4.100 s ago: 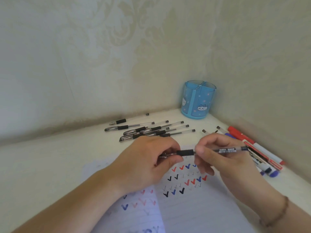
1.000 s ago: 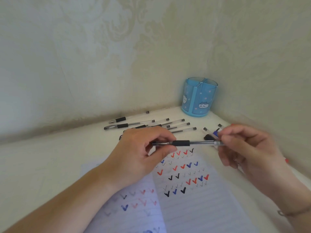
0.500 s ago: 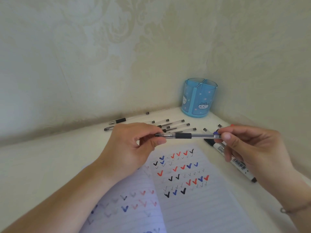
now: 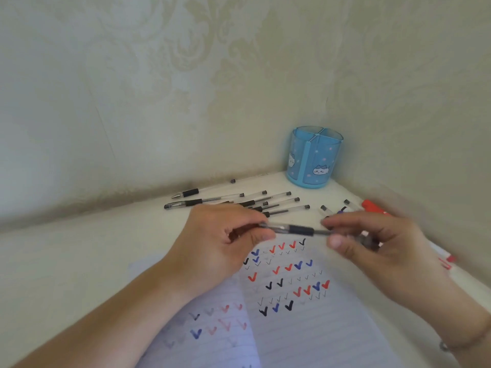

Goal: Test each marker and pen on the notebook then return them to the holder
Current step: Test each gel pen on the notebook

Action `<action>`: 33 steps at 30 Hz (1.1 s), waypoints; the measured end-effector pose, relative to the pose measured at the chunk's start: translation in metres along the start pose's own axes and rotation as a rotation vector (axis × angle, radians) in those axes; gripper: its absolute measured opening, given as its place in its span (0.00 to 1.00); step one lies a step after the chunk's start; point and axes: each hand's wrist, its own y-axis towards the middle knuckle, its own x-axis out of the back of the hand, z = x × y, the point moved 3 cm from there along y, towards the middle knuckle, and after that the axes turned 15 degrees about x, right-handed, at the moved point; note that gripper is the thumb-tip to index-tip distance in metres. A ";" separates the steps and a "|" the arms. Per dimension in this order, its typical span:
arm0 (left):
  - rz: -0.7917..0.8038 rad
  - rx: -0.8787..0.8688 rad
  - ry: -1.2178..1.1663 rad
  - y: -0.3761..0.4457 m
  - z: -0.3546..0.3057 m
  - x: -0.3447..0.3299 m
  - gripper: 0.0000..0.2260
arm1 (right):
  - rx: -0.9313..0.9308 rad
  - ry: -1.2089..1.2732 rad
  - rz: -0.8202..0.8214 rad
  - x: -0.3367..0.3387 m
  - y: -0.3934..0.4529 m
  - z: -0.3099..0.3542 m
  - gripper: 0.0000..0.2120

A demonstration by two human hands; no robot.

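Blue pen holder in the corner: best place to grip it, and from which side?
Grip the blue pen holder round its curved outer wall at mid-height, coming from the front left. It stands upright in the corner with walls close behind and to the right; the divided top probably leaves fingers little room inside.

Cream damask-patterned wallpaper (image 4: 186, 75) on two walls meeting in a corner, pale white desktop (image 4: 79, 261), soft daylight

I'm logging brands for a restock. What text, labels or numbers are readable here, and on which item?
No words or numbers are readable.
Red-and-white marker: label print too blurred.
Clear pen with black grip: no legible print.
Blue plastic holder: cat drawings only.
Lined notebook page: tick marks only.
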 end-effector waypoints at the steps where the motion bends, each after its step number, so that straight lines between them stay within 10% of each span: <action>1: 0.021 -0.037 0.036 -0.002 -0.001 -0.003 0.05 | 0.029 -0.089 0.083 -0.004 -0.002 0.005 0.09; 7: 0.021 0.239 0.311 0.004 0.024 0.003 0.15 | -0.194 -0.332 -0.198 0.034 0.004 -0.031 0.06; 13: 0.019 0.401 0.665 0.010 0.042 0.012 0.10 | -0.395 -0.595 -0.009 0.044 -0.002 -0.073 0.08; 27: 0.019 0.253 0.719 0.019 0.045 -0.006 0.07 | -0.199 -0.577 -0.013 0.023 0.003 -0.045 0.05; 33: -0.134 0.188 0.271 0.017 0.028 0.002 0.05 | -0.127 -0.241 -0.059 0.008 0.000 -0.027 0.15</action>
